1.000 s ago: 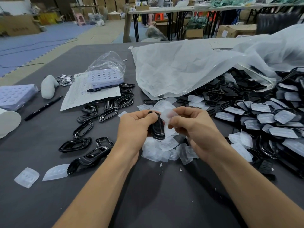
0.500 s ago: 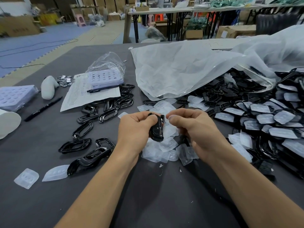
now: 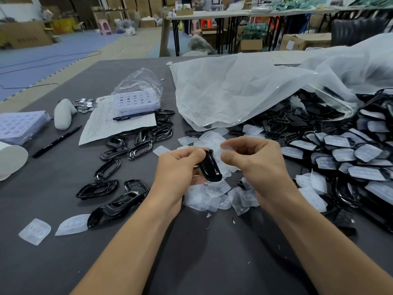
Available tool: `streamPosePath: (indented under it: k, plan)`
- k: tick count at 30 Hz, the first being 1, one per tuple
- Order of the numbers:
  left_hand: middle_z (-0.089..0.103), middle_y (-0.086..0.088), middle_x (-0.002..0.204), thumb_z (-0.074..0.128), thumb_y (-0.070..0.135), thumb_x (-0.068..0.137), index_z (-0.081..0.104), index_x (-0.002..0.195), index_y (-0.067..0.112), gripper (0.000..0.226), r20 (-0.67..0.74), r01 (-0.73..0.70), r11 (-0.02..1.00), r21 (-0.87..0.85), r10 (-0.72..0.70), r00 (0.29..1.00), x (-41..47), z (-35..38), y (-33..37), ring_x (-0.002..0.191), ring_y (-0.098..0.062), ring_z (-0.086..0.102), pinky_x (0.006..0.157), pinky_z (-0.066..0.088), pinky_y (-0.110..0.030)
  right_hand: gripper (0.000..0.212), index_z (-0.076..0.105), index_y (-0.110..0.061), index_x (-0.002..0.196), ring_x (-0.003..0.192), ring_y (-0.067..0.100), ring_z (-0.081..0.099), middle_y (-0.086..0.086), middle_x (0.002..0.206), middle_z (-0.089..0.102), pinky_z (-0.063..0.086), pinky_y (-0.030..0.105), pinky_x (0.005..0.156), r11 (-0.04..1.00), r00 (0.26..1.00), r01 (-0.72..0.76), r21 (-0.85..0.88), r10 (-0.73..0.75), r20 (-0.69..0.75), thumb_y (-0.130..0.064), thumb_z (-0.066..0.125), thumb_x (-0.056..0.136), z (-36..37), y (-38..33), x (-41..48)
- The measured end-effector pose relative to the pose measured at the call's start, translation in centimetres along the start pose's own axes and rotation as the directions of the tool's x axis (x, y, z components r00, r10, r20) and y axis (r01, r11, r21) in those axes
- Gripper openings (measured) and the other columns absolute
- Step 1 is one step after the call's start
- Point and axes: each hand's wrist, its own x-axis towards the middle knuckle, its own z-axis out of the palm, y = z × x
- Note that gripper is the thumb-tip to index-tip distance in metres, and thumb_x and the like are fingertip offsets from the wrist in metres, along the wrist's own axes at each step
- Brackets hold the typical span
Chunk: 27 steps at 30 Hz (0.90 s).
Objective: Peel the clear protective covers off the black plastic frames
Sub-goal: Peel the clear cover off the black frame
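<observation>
Left hand is gripping a frame, fingers curled round its near edge, holding it upright just above the counter. Right hand is hovering just right of the frame, apart from it, fingers curled, thumb and forefinger meeting at a pale blurred patch. Cannot tell whether that patch is a cover being pinched or one of the loose covers lying behind. The left palm is hiding part of the frame. The loose covers are lying under both hands, partly hidden by the wrists. A bag is covering part of the heap of covered frames, which is running off the right edge.
</observation>
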Motion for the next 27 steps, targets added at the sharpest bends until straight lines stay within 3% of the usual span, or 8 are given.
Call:
streamPosePath:
  k: [7, 9, 12, 16, 19, 27]
  plan:
    - [0.080, -0.014, 0.092, 0.053, 0.016, 0.104, 0.080, 0.095, 0.010, 0.029, 0.067, 0.085, 0.994, -0.067, -0.081, 0.994, 0.3, -0.2, 0.0, 0.078, -0.024, 0.079, 0.062, 0.061, -0.029, 0.013, 0.080, -0.018, 0.075, 0.062, 0.006, 0.064, 0.001, 0.073, 0.076, 0.050, 0.015, 0.061, 1.000, 1.000, -0.013, 0.028, 0.014, -0.028, -0.007, 0.082, 0.082, 0.2, 0.0, 0.1]
    - [0.080, -0.015, 0.095, 0.052, 0.017, 0.105, 0.080, 0.098, 0.009, 0.030, 0.090, 0.095, 0.993, -0.072, -0.088, 0.992, 0.3, -0.3, 0.0, 0.083, -0.026, 0.079, 0.064, 0.062, -0.030, 0.012, 0.082, -0.020, 0.076, 0.070, 0.008, 0.069, 0.000, 0.076, 0.077, 0.053, 0.018, 0.066, 1.000, 1.000, -0.013, 0.004, 0.013, -0.009, -0.010, 0.082, 0.083, 0.3, 0.0, 0.0]
    - [0.080, -0.016, 0.098, 0.050, 0.017, 0.106, 0.079, 0.105, 0.007, 0.031, 0.137, 0.106, 0.992, -0.075, -0.095, 0.986, 0.2, -0.3, 0.0, 0.087, -0.026, 0.079, 0.065, 0.062, -0.029, 0.011, 0.083, -0.021, 0.077, 0.084, 0.016, 0.076, 0.002, 0.081, 0.079, 0.060, 0.032, 0.079, 1.000, 0.997, -0.028, -0.012, 0.029, 0.066, -0.012, 0.082, 0.083, 0.5, -0.2, -0.4]
    - [0.080, -0.013, 0.102, 0.049, 0.018, 0.106, 0.083, 0.100, 0.014, 0.034, 0.197, 0.096, 0.994, -0.052, -0.084, 0.977, 0.1, -0.3, 0.0, 0.091, -0.028, 0.079, 0.070, 0.064, -0.032, 0.011, 0.083, -0.023, 0.074, 0.078, 0.018, 0.077, -0.001, 0.075, 0.078, 0.062, 0.037, 0.080, 0.988, 0.998, 0.004, -0.156, 0.005, 0.059, -0.015, 0.084, 0.081, 0.9, 0.0, -0.5]
    - [0.080, -0.012, 0.102, 0.051, 0.017, 0.105, 0.084, 0.099, 0.019, 0.034, 0.220, 0.082, 0.996, -0.031, -0.073, 0.973, 0.1, -0.1, 0.0, 0.090, -0.025, 0.079, 0.070, 0.063, -0.030, 0.009, 0.082, -0.024, 0.074, 0.071, 0.008, 0.075, -0.008, 0.069, 0.076, 0.063, 0.031, 0.074, 0.953, 0.998, 0.066, -0.295, -0.069, 0.001, -0.020, 0.087, 0.078, 1.1, 0.5, -0.6]
    - [0.080, -0.015, 0.099, 0.050, 0.016, 0.105, 0.083, 0.096, 0.010, 0.035, 0.207, 0.095, 0.994, -0.055, -0.082, 0.975, 0.0, -0.1, 0.0, 0.090, -0.027, 0.079, 0.066, 0.063, -0.030, 0.015, 0.077, -0.028, 0.070, 0.058, 0.001, 0.065, -0.018, 0.061, 0.069, 0.047, 0.013, 0.051, 0.890, 0.975, 0.155, -0.428, -0.208, -0.079, -0.031, 0.091, 0.076, 1.4, 0.9, -0.8]
